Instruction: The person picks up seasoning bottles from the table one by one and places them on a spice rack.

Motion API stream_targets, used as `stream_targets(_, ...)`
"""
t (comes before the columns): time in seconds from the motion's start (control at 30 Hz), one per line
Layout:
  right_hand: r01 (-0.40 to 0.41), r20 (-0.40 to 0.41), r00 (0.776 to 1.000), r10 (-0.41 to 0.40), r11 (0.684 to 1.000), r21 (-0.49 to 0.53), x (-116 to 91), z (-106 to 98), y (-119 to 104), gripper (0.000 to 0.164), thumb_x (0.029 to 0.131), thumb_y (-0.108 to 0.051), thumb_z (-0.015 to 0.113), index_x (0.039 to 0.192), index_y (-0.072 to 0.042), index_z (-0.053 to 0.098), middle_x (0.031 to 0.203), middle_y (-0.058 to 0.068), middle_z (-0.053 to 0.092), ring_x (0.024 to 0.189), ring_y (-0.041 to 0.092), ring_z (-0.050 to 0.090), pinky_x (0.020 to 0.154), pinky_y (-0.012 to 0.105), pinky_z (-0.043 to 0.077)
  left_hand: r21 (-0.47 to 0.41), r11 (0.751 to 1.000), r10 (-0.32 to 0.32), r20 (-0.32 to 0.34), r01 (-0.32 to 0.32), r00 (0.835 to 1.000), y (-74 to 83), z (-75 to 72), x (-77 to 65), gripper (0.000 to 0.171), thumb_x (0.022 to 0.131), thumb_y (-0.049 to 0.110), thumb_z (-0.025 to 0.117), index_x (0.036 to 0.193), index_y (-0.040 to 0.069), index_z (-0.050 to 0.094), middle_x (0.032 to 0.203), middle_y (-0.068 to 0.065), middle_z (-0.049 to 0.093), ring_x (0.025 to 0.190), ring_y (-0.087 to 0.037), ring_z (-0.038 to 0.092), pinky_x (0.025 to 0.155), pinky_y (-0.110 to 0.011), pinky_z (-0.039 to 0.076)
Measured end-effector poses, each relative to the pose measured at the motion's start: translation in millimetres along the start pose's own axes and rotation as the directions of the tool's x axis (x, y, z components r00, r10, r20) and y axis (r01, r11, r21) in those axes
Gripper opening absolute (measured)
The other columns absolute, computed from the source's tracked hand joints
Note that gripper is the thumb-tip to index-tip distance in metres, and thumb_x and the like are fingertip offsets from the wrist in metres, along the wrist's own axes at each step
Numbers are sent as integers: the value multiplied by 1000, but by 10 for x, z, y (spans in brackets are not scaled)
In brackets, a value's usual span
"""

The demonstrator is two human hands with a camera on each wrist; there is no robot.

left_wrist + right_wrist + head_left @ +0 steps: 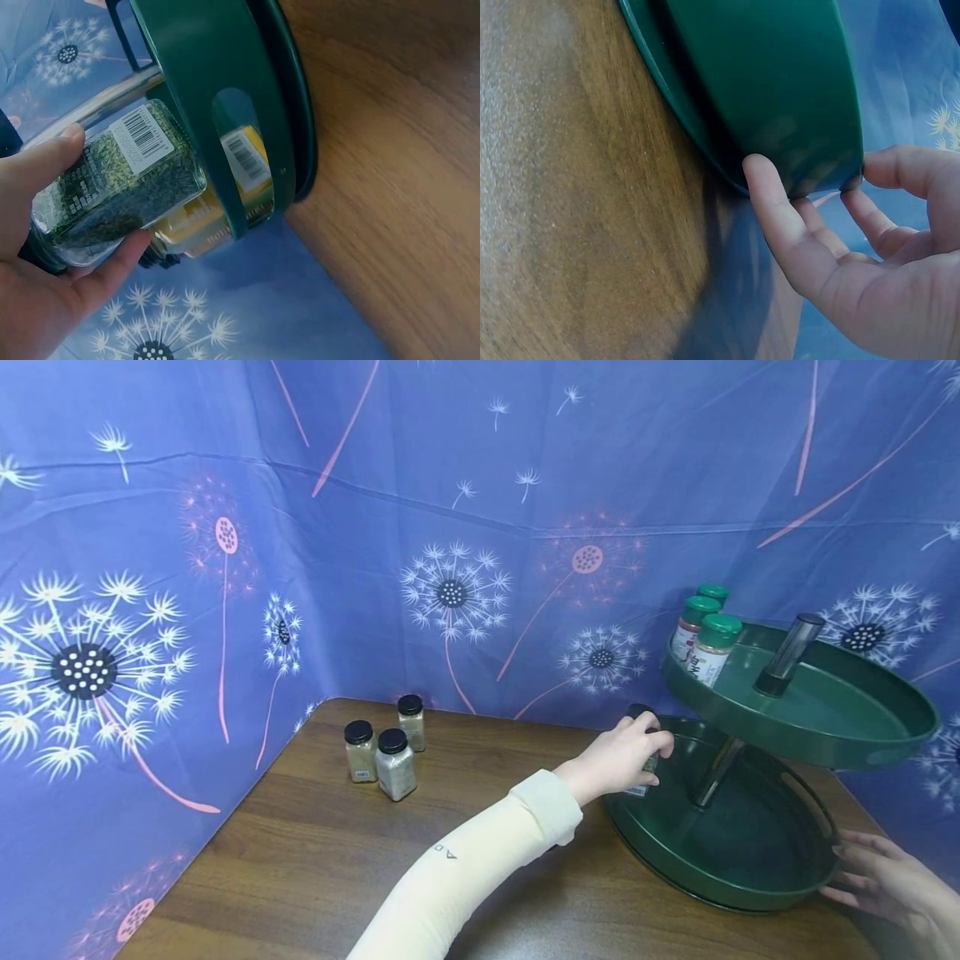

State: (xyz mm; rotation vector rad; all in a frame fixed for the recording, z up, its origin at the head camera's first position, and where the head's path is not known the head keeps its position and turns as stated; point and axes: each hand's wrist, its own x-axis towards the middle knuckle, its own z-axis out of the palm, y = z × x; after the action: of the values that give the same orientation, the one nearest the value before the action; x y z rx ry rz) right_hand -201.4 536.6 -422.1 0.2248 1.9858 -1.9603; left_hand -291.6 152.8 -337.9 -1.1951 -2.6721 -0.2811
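My left hand [626,756] grips a clear jar of dried green herbs [112,195] by its cap end, thumb on one side and fingers on the other. The jar is at the left side of the lower tray [750,860] of a green two-tier stand. Beside it, a jar with yellow contents [206,221] shows through the tray's handle slot in the left wrist view. At the lower tray's right side, my right hand [870,262] pinches the rim, thumb at the top edge and fingers against the outer wall.
Three black-capped jars [395,767] of pale seasoning stand on the wooden table [300,860] at the left. Three green-capped shakers [712,652] sit on the upper tray [847,693], which overhangs the lower one. Blue patterned cloth [360,568] hangs behind and at the left.
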Motion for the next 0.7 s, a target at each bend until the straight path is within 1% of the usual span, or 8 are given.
stream_targets(0.1, 16, 7, 1000, -16, 999, 31, -2, -14, 18, 19, 96, -14, 36, 99, -32, 41, 98, -2, 42, 85, 18, 59, 82, 54, 43, 17, 1000, 14, -9, -14, 1000, 27, 42, 19, 35, 74, 41, 66, 105, 34, 50, 119, 10, 35, 97, -9, 41, 65, -19, 45)
stream_targets(0.23, 21, 2, 1000, -21, 1000, 19, 4, -14, 24, 16, 96, -16, 37, 101, -31, 38, 98, -2, 42, 86, 18, 60, 81, 53, 43, 51, 998, 23, 9, -24, 1000, 61, 109, 33, 37, 74, 42, 66, 107, 35, 50, 118, 10, 36, 98, -9, 41, 65, -19, 45)
stream_targets(0.3, 22, 1, 1000, -22, 1000, 19, 4, -7, 19, 17, 96, -16, 37, 99, -32, 40, 97, -3, 43, 86, 18, 60, 81, 54, 43, 63, 998, 24, 21, -25, 999, 75, 147, 40, 38, 74, 42, 66, 108, 36, 50, 119, 11, 35, 98, -9, 41, 64, -19, 45)
stream_targets(0.37, 20, -1, 1000, -20, 1000, 6, 0, 1, 15, 16, 96, -16, 37, 102, -31, 38, 98, -1, 43, 86, 18, 60, 82, 53, 43, 75, 997, 23, 31, -25, 999, 87, 187, 46, 38, 74, 42, 65, 108, 37, 50, 121, 11, 35, 98, -9, 41, 63, -19, 44)
stream_targets(0.43, 4, -25, 1000, -4, 1000, 1, -2, 20, 1, 16, 96, -17, 38, 103, -31, 36, 100, 1, 43, 86, 18, 59, 82, 53, 43, 81, 996, 24, 31, -26, 999, 95, 225, 52, 38, 74, 42, 66, 108, 37, 50, 122, 11, 35, 98, -9, 41, 64, -20, 44)
stream_targets(0.53, -24, -42, 999, 22, 999, -43, -3, 43, -28, 22, 96, -20, 37, 112, -30, 25, 109, 14, 35, 85, 15, 57, 84, 52, 43, 90, 995, 27, 32, -30, 999, 105, 277, 59, 38, 74, 42, 66, 108, 36, 50, 124, 10, 35, 97, -10, 41, 67, -20, 44)
stream_targets(0.6, -41, -55, 998, 39, 998, -45, -3, 59, -43, 24, 96, -21, 37, 113, -30, 22, 111, 17, 32, 85, 15, 56, 85, 51, 42, 96, 995, 34, 31, -37, 999, 108, 308, 61, 38, 73, 43, 67, 108, 35, 51, 124, 9, 35, 96, -10, 42, 67, -20, 44)
stream_targets(0.7, -39, -43, 998, 37, 998, -46, -10, 58, -48, 27, 96, -20, 36, 114, -30, 19, 108, 11, 36, 86, 15, 56, 86, 51, 42, 102, 994, 38, 32, -41, 999, 112, 348, 64, 39, 73, 44, 67, 107, 36, 51, 124, 9, 36, 96, -9, 43, 67, -19, 45)
